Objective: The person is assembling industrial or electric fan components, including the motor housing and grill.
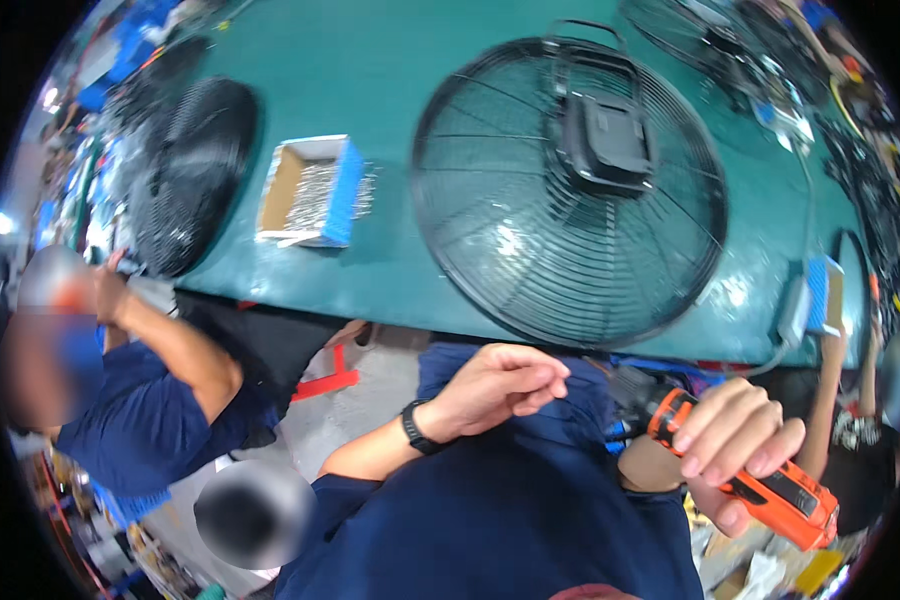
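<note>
My right hand (732, 445) is wrapped round an orange and black cordless screwdriver (792, 503), its dark head pointing toward the table's near edge. In front of my body, my left hand (508, 388) has thumb and fingers pinched together; anything between them is too small to make out. A large round black fan (470, 215) lies on the green table just beyond my hands, its dark motor housing (610, 140) and handle on top. Left of the fan, a blue and white cardboard box (344, 200) holds many small silvery metal pieces, some spilled beside it.
Black fan grilles (205, 165) stand at the table's left, near a co-worker in dark blue (160, 400). Another fan (685, 40) lies far right. At the right edge are a small blue box (820, 290), a pale cable (808, 200) and another person's arms (832, 380).
</note>
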`<control>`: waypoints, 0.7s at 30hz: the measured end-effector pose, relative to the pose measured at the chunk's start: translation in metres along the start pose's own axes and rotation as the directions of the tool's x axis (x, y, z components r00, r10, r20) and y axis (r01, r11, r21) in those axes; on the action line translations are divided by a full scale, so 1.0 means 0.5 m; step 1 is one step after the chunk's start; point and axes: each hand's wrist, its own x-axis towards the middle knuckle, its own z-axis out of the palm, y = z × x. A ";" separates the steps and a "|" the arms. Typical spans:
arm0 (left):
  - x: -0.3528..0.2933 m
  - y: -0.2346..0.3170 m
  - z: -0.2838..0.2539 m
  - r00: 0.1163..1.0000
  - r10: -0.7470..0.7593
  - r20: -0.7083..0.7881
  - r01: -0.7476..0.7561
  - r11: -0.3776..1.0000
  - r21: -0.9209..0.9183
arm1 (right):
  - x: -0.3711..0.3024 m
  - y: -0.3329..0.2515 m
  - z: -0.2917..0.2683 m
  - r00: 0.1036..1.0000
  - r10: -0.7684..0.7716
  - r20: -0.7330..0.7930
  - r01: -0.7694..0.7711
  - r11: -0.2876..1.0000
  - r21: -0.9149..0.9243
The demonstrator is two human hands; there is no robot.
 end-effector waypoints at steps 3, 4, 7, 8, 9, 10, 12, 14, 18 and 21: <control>0.008 0.001 0.003 0.999 -0.045 0.010 0.046 0.998 -0.044 | -0.008 -0.012 -0.007 0.999 0.044 0.007 -0.044 0.999 -0.025; 0.006 0.004 0.003 0.997 -0.080 0.009 0.080 0.995 -0.057 | -0.011 -0.011 -0.007 0.999 0.049 0.006 -0.049 0.999 -0.021; 0.017 -0.007 -0.001 0.992 -0.125 0.024 0.127 0.986 -0.105 | -0.022 -0.020 -0.007 0.998 0.068 0.008 -0.068 0.998 -0.009; 0.024 -0.010 0.001 0.989 -0.138 0.056 0.145 0.980 -0.140 | -0.025 -0.024 -0.007 0.997 0.078 0.011 -0.078 0.997 0.000; 0.029 -0.012 0.003 0.985 -0.148 0.086 0.161 0.972 -0.173 | -0.027 -0.028 -0.006 0.997 0.079 0.010 -0.079 0.997 -0.004; 0.030 -0.017 0.005 0.986 -0.147 0.082 0.160 0.972 -0.175 | -0.031 -0.029 -0.006 0.995 0.099 0.000 -0.099 0.995 -0.005; 0.030 -0.023 0.007 0.982 -0.168 0.085 0.180 0.970 -0.165 | -0.035 -0.027 -0.005 0.993 0.119 -0.009 -0.119 0.993 -0.002; 0.029 -0.027 0.008 0.982 -0.162 0.094 0.175 0.973 -0.152 | -0.039 -0.026 -0.005 0.992 0.121 -0.045 -0.121 0.993 0.017; 0.027 -0.022 0.015 0.979 -0.159 0.125 0.174 0.977 -0.121 | -0.040 -0.025 -0.011 0.990 0.139 -0.029 -0.137 0.990 0.043; 0.025 -0.023 0.016 0.988 -0.111 0.110 0.117 0.992 -0.045 | -0.039 -0.020 -0.005 0.986 0.153 -0.065 -0.149 0.986 0.073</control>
